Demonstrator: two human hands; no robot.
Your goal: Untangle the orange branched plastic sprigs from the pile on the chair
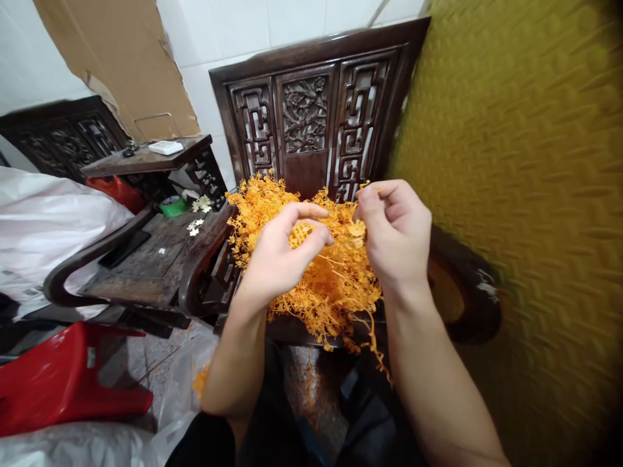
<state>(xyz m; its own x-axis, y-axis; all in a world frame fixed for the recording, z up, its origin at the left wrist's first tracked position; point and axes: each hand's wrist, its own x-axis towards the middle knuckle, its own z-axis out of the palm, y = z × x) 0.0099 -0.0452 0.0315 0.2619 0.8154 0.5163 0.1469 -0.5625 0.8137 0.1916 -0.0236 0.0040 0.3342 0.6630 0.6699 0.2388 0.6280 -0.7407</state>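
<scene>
Carved dark chair (311,123) stands at 12 o'clock, its seat heaped with orange plastic sprigs (335,292). Left hand (277,256) and right hand (396,233) each pinch a bit of them. Tangled stems could snap, or loose sprigs drop at 6 o'clock.

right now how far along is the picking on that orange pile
Done: little shows as finished; a few orange bits lie on the floor, and small white flowers sit on the side table. In hand: the left hand and right hand both pinch pieces of the orange pile on the chair. Left: most of the pile is one tangled heap.
</scene>
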